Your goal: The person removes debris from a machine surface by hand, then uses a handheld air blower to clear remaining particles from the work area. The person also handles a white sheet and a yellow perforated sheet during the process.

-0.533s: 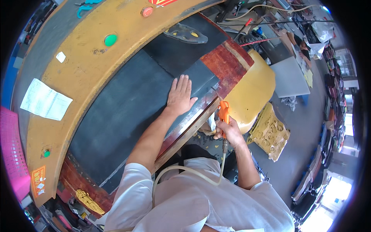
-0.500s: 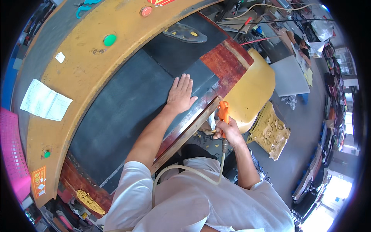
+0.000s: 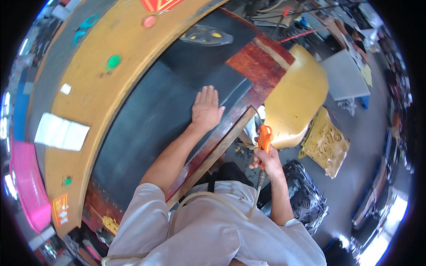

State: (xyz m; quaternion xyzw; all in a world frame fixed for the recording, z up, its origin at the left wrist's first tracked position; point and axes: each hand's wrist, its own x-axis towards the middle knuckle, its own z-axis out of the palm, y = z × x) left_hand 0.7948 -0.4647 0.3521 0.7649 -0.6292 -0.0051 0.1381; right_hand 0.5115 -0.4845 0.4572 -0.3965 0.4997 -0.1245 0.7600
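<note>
My left hand (image 3: 207, 110) lies flat, fingers stretched out, on a dark sheet (image 3: 146, 115) that covers much of the reddish work table (image 3: 262, 66). An orange air blow gun (image 3: 265, 138) is in my right hand (image 3: 268, 162), fingers wrapped round its handle. Its thin nozzle points up toward the table's wooden front edge (image 3: 217, 153). From the gun's lower end a pale hose (image 3: 253, 206) runs down and loops across my shirt. A dark cutting die with yellow patches (image 3: 207, 35) rests on the sheet's far part.
A yellow machine beam (image 3: 102, 93) with green and red buttons arches over the table's left side, a white paper (image 3: 62, 132) on it. Right of the table are a yellow sheet (image 3: 297, 97), a piece with cut-out shapes (image 3: 326, 144) and a heap of black scraps (image 3: 306, 195). A pink basket (image 3: 29, 177) stands far left.
The view has shifted slightly. My right hand has drawn the blow gun back from over the table edge, toward my body. My left hand stays flat on the dark sheet.
</note>
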